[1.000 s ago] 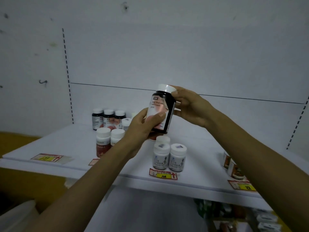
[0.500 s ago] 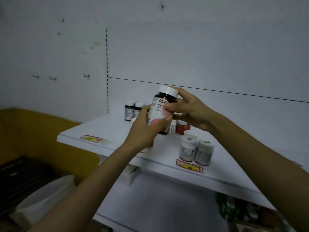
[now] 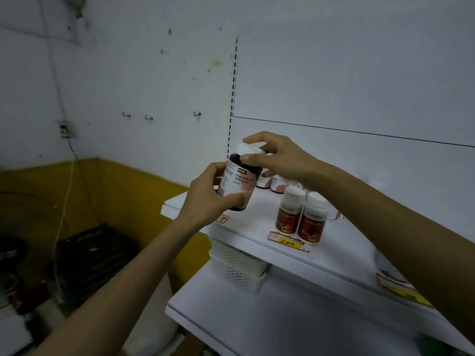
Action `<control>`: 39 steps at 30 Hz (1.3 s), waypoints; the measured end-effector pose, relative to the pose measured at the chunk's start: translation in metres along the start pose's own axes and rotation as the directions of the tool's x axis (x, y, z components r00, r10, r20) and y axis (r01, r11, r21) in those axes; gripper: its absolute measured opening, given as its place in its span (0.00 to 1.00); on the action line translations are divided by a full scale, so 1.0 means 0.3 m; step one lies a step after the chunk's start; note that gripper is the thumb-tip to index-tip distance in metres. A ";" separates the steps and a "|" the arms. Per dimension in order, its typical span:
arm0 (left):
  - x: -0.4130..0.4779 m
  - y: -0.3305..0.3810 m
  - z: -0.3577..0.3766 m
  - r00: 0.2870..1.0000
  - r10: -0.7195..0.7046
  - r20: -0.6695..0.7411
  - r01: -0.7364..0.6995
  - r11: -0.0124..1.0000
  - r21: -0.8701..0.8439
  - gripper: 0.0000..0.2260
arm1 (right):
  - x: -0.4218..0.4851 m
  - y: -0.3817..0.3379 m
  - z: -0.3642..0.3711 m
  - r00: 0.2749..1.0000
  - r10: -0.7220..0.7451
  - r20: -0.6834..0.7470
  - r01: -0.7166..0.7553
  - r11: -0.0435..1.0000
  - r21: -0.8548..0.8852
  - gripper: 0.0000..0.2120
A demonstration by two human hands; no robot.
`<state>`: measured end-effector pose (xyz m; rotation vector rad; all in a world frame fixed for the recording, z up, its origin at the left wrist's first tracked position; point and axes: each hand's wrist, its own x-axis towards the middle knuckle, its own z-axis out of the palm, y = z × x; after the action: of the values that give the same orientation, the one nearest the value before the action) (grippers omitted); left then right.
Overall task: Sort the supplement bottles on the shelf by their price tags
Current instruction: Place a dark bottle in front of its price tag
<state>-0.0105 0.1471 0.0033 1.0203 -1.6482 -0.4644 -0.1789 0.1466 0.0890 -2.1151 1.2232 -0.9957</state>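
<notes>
A dark supplement bottle [image 3: 240,179] with a white cap and a pink-and-white label is held in the air above the left end of the white shelf [image 3: 246,227]. My left hand [image 3: 209,195] grips its lower body from the left. My right hand [image 3: 276,156] holds its cap and shoulder from the right. Two red-labelled bottles [image 3: 300,217] with white caps stand at the shelf's front, behind a yellow price tag [image 3: 288,242]. More dark bottles [image 3: 272,181] stand at the back, partly hidden by my right hand.
Another price tag [image 3: 401,289] lies on the shelf edge at the right, under my right forearm. A white perforated basket [image 3: 237,268] sits below the top shelf. A lower white shelf [image 3: 270,319] juts forward. A black crate [image 3: 95,255] and a yellow wall band are at the left.
The view has swung left, so the shelf's left end and the floor items now show. Both hands have carried the bottle leftward, and my right hand now sits on the cap.
</notes>
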 end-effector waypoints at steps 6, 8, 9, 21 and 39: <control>0.178 -0.296 -0.067 0.997 -0.030 0.072 0.031 0.999 -0.020 0.29 | 0.277 0.063 0.186 0.996 0.087 -0.003 -0.087 0.992 -0.095 0.19; 0.228 -0.397 -0.075 0.992 -0.044 0.120 0.050 0.998 -0.045 0.30 | 0.359 0.104 0.240 0.990 0.145 0.002 -0.144 0.986 -0.089 0.18; 0.252 -0.442 -0.079 0.987 -0.052 0.155 0.062 0.996 -0.065 0.30 | 0.393 0.126 0.261 0.984 0.177 0.000 -0.176 0.981 -0.078 0.18; 0.396 -0.700 -0.055 0.886 -0.052 0.460 0.106 0.990 -0.093 0.26 | 0.503 0.260 0.362 0.953 0.303 -0.007 -0.303 0.949 -0.085 0.18; 0.373 -0.708 -0.060 0.872 0.029 0.489 0.035 0.992 -0.121 0.32 | 0.474 0.271 0.383 0.958 0.264 -0.113 -0.282 0.941 -0.186 0.16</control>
<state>0.0832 -0.0578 -0.0820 0.8496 -2.0341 -0.8763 -0.0830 -0.0102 0.0099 -1.9902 1.6709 -0.8773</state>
